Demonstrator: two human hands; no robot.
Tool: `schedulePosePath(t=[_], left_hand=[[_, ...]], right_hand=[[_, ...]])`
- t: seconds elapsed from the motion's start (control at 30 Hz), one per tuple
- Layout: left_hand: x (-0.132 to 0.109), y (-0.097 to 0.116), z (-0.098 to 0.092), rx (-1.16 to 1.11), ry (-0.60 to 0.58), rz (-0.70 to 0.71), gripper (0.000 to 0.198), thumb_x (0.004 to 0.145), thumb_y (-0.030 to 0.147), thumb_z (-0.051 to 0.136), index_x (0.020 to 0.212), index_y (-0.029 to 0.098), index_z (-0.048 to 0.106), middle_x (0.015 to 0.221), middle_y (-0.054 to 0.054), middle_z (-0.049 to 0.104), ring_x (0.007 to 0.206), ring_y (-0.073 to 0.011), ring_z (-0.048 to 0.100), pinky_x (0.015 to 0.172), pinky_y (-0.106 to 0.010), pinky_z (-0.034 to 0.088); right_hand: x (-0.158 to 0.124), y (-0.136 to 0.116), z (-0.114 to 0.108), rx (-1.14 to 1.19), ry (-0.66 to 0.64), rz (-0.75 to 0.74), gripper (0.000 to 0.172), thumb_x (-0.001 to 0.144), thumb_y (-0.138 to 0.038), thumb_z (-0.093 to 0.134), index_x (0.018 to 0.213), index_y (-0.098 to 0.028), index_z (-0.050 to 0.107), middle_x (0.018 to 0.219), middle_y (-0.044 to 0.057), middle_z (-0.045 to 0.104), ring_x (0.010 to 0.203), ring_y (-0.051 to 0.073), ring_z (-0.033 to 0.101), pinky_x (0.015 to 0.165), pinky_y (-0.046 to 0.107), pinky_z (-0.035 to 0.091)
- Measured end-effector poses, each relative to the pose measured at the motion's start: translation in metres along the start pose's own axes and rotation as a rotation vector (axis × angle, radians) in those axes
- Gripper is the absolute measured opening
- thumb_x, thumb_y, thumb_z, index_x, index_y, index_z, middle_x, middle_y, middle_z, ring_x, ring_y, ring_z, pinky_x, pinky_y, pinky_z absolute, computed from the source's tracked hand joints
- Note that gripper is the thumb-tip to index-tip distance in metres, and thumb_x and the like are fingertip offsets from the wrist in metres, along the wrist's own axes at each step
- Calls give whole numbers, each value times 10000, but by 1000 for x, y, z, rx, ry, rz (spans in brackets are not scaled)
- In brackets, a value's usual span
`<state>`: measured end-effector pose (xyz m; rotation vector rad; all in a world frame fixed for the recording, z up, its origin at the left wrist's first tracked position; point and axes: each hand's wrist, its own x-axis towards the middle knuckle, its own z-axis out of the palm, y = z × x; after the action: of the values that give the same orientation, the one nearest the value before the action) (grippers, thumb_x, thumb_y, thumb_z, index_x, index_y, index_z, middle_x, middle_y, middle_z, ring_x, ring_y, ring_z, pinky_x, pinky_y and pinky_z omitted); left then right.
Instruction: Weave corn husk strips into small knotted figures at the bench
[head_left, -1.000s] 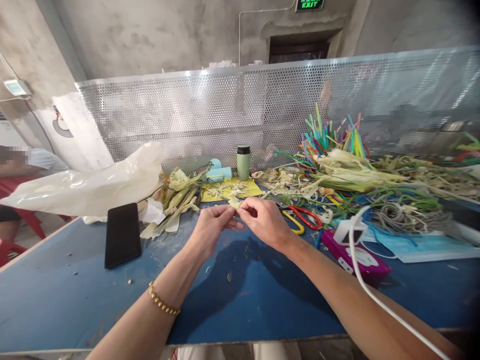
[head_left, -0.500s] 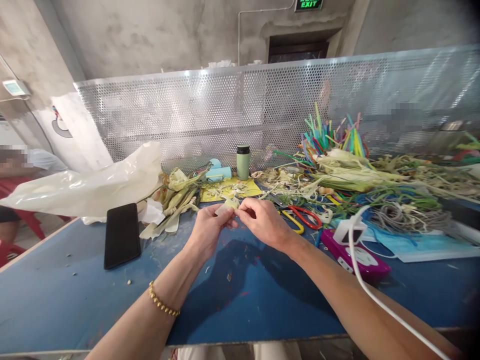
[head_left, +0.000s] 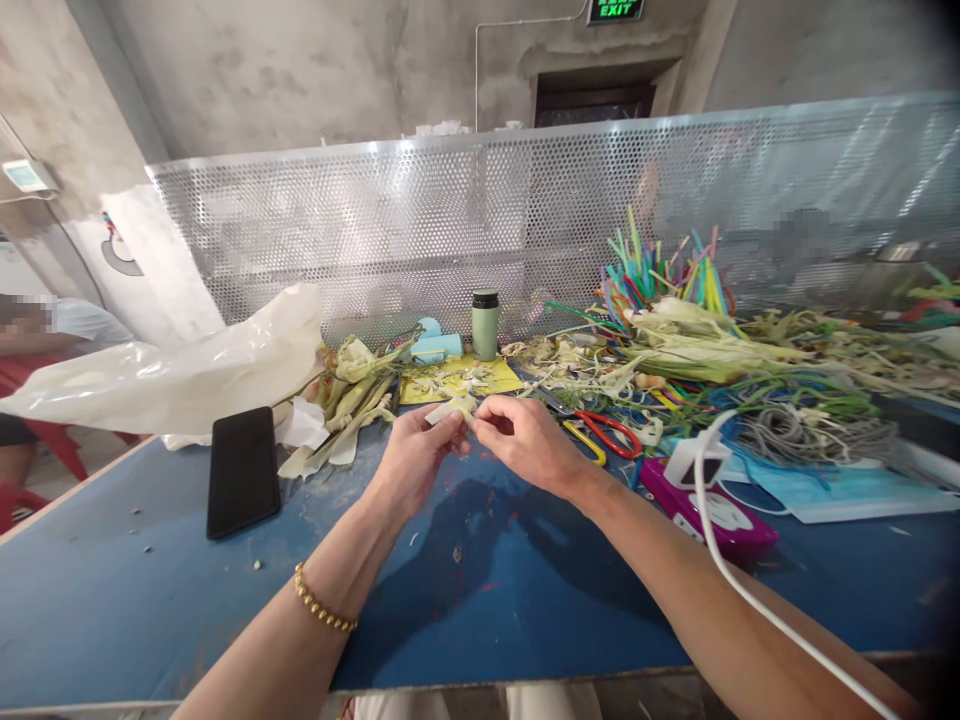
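Observation:
Between my two hands is a small pale piece of corn husk point(head_left: 450, 408), held above the blue table. My left hand point(head_left: 420, 450) pinches it between thumb and fingers. My right hand point(head_left: 521, 440) is closed at its right end, the fingertips pressed together on it; the exact grip is partly hidden. Just behind lies a yellow sheet point(head_left: 495, 376) strewn with husk scraps. Red-handled scissors point(head_left: 611, 435) and a yellow-handled tool point(head_left: 589, 445) rest right of my right hand.
A black phone point(head_left: 241, 472) and a bundle of husks point(head_left: 356, 405) lie left. A green bottle point(head_left: 485, 325) stands behind. On the right are corn husks point(head_left: 705, 340), coiled cords point(head_left: 810, 430), a purple power strip point(head_left: 709, 515) and a white cable point(head_left: 720, 555). A metal mesh screen point(head_left: 390, 230) borders the table.
The husk piece between my fingers has turned and now lies flatter, extending further left over my left hand. Both hands stay in nearly the same place.

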<state>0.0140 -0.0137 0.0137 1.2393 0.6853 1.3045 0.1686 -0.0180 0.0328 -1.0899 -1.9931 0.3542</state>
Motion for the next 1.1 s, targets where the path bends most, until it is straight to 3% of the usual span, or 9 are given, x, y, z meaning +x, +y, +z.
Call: schedulePosePath(t=[0.17,0.73,1.0,1.1], left_hand=[[0,-1,-1,58,-5,17,198,723,284,717,640,132,620,587,-13,558,573,-116,480,608,-264,363],[0,-9,1,47,48,46,286,784,303,667,579,163,525,523,14,484,551,-104,404,588,-252,318],[0,-1,0,7,-16,45,277,757,354,719,628,148,589,574,11,510,572,-104,442,600,-257,338],[1,1,-2,-4,-3,45,274,752,361,733,644,145,604,572,12,513,565,-97,437,592,-251,332]], right_hand=[[-1,5,2,141,-8,0,215,886,-263,566,699,-163,606,593,-9,599,549,106,509,558,226,376],[-1,6,4,362,-61,106,205,847,-311,593,734,-144,628,613,-10,589,499,84,468,488,212,377],[0,3,3,197,2,88,175,818,-226,600,658,-156,593,545,-21,561,501,93,486,493,214,366],[1,5,0,187,-21,92,254,842,-293,610,628,-159,587,513,-22,545,477,95,496,487,219,371]])
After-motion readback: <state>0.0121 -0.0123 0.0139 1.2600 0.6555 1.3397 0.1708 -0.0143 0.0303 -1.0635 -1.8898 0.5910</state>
